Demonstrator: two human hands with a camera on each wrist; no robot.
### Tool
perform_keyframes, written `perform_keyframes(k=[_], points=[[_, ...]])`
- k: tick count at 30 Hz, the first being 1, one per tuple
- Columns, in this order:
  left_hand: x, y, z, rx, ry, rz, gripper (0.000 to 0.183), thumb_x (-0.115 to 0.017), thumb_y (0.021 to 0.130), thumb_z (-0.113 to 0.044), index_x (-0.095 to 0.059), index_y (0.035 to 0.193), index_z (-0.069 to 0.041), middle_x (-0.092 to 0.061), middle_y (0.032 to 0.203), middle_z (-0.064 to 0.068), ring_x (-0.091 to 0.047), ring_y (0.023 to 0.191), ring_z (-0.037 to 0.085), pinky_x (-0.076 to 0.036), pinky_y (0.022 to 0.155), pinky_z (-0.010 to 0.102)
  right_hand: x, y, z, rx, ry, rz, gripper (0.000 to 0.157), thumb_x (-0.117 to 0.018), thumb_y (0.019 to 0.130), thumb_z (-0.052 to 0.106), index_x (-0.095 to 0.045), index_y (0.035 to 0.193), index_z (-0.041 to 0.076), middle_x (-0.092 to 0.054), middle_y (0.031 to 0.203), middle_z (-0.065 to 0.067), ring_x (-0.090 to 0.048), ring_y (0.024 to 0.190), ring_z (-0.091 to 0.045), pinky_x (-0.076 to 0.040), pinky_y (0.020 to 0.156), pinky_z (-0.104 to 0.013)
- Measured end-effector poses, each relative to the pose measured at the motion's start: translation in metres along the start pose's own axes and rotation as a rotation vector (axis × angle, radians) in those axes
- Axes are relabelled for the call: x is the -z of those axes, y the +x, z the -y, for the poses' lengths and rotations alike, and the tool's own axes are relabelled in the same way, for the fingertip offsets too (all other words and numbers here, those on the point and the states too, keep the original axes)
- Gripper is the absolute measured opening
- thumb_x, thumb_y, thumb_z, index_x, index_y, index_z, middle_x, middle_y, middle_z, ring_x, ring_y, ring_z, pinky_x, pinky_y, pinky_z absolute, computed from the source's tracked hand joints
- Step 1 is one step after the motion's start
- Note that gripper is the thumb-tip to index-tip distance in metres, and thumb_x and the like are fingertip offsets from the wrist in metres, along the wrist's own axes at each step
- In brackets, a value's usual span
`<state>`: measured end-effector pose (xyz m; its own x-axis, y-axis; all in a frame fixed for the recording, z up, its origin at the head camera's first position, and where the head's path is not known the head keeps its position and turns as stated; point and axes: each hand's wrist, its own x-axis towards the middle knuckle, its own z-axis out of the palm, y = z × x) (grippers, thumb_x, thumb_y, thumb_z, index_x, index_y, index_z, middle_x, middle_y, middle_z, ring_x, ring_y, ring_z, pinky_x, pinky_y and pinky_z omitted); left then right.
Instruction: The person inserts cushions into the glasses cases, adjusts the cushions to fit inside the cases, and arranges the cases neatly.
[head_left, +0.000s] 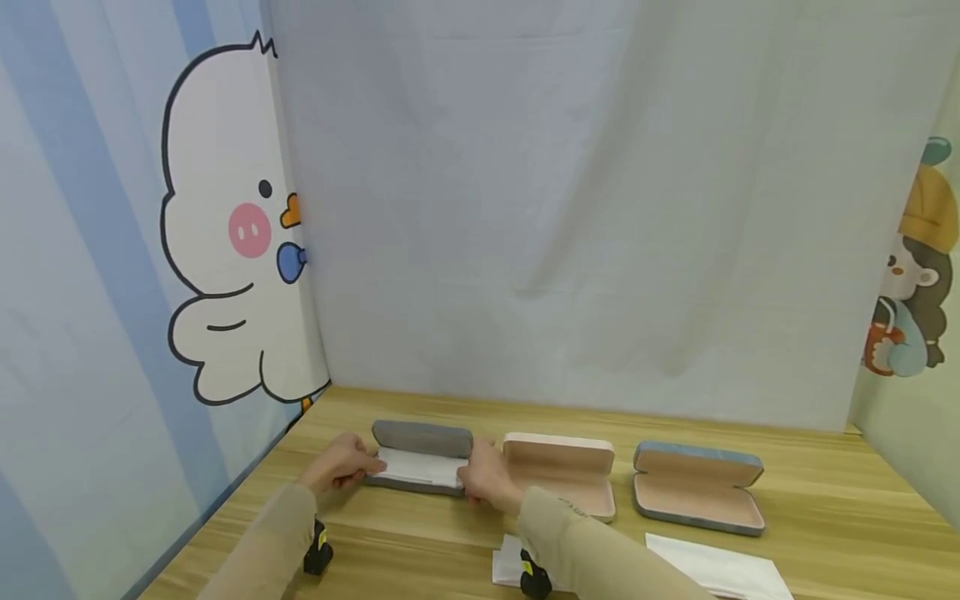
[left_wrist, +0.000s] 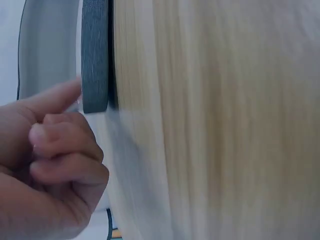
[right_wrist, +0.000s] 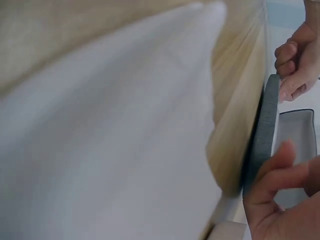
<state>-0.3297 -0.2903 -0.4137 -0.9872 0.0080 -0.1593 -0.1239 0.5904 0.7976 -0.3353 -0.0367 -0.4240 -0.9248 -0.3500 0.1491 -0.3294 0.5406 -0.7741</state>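
A grey glasses case (head_left: 422, 437) lies with its lid up at the left, a folded white cloth (head_left: 420, 468) flat inside it. My left hand (head_left: 343, 462) is at the case's left end. In the left wrist view one finger (left_wrist: 57, 97) reaches over the rim while the other fingers curl outside. At the right end, my right hand (head_left: 489, 477) has its fingers right at the cloth's edge and the case wall. The right wrist view shows a raised digit over the rim and a bent finger beside the wall. Whether either hand pinches the cloth I cannot tell.
To the right stand a white glasses case (head_left: 558, 454) and a blue-grey one (head_left: 697, 487), both with lids up and pale linings showing. Nearer lie a folded white cloth (head_left: 720, 567) and another (head_left: 507, 562), partly behind the right forearm. A grey curtain (head_left: 562, 208) hangs behind the wooden table (head_left: 420, 542).
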Motion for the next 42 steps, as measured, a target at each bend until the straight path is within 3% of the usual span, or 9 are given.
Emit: perform_keyframes(k=[1,3,6,8,11,16,22,37,42], points=[[0.002,0.0,0.002,-0.002,0.007,0.014,0.031,-0.072,0.085,-0.017,-0.047,0.068,-0.01,-0.04,0.044,-0.006,-0.031,0.038,0.004,-0.027,0.038,0.016,0.001,-0.001,0.001,-0.014,0.031,0.019,0.038,-0.055,0.088,0.001,-0.046,0.109,-0.03,-0.04,0.035,0.004,-0.037,0.025,-0.005,-0.027,0.027,-0.018],[0.007,-0.001,0.005,-0.015,0.017,0.053,0.031,-0.072,0.086,-0.024,-0.051,0.093,-0.002,-0.045,0.049,-0.003,-0.037,0.04,0.006,-0.031,0.039,0.017,0.003,-0.004,0.003,-0.046,0.086,0.057,0.071,-0.062,0.091,0.012,-0.021,0.133,-0.028,-0.044,0.039,0.002,-0.039,0.027,-0.007,-0.033,0.028,-0.021],[0.013,-0.001,0.009,-0.043,-0.007,0.138,0.072,-0.076,0.084,-0.022,-0.032,0.137,-0.001,-0.053,0.058,0.002,-0.047,0.044,0.01,-0.04,0.042,0.02,0.003,-0.006,0.005,-0.105,0.133,0.11,0.101,-0.076,0.083,0.018,-0.005,0.145,-0.016,-0.051,0.047,-0.005,-0.044,0.029,-0.01,-0.043,0.03,-0.027],[0.015,-0.001,0.01,-0.07,-0.031,0.206,0.095,-0.077,0.081,-0.014,-0.012,0.15,-0.005,-0.056,0.064,0.006,-0.052,0.047,0.011,-0.046,0.045,0.022,0.003,-0.006,0.005,-0.131,0.134,0.126,0.107,-0.083,0.076,0.013,-0.006,0.146,-0.01,-0.056,0.055,-0.011,-0.046,0.03,-0.011,-0.046,0.032,-0.028],[0.015,0.001,0.01,-0.088,-0.045,0.257,0.113,-0.078,0.078,-0.004,0.006,0.154,-0.007,-0.057,0.071,0.009,-0.056,0.05,0.012,-0.05,0.048,0.023,0.0,-0.006,0.004,-0.141,0.143,0.116,0.108,-0.084,0.07,0.0,-0.009,0.147,-0.005,-0.061,0.07,-0.023,-0.049,0.031,-0.012,-0.048,0.033,-0.029],[0.014,0.005,0.011,-0.097,-0.042,0.246,0.115,-0.077,0.076,0.003,0.009,0.153,-0.004,-0.053,0.073,0.009,-0.056,0.048,0.011,-0.051,0.046,0.023,-0.004,-0.003,0.002,-0.132,0.192,0.076,0.087,-0.081,0.067,-0.01,-0.026,0.134,-0.002,-0.058,0.085,-0.03,-0.051,0.033,-0.013,-0.049,0.034,-0.03],[0.019,0.004,0.017,-0.134,-0.071,0.251,0.115,-0.076,0.075,0.005,0.009,0.152,-0.001,-0.048,0.073,0.005,-0.057,0.05,0.01,-0.051,0.048,0.021,-0.005,-0.002,0.002,-0.122,0.291,0.109,0.073,-0.08,0.067,-0.012,-0.031,0.12,0.001,-0.056,0.082,-0.025,-0.053,0.034,-0.014,-0.051,0.035,-0.03],[0.022,0.002,0.027,-0.169,-0.139,0.306,0.118,-0.073,0.077,0.007,0.019,0.149,0.0,-0.05,0.077,0.008,-0.06,0.055,0.012,-0.053,0.051,0.023,-0.01,-0.001,0.0,-0.171,0.361,0.134,0.071,-0.078,0.069,-0.013,-0.029,0.117,0.005,-0.059,0.068,-0.018,-0.051,0.034,-0.011,-0.046,0.033,-0.023],[0.024,0.003,0.029,-0.2,-0.153,0.322,0.112,-0.073,0.077,0.007,0.012,0.151,0.0,-0.053,0.075,0.009,-0.06,0.055,0.012,-0.053,0.05,0.023,-0.008,-0.001,0.001,-0.173,0.375,0.134,0.069,-0.077,0.07,-0.013,-0.029,0.116,0.006,-0.06,0.064,-0.021,-0.051,0.034,-0.011,-0.045,0.033,-0.022]])
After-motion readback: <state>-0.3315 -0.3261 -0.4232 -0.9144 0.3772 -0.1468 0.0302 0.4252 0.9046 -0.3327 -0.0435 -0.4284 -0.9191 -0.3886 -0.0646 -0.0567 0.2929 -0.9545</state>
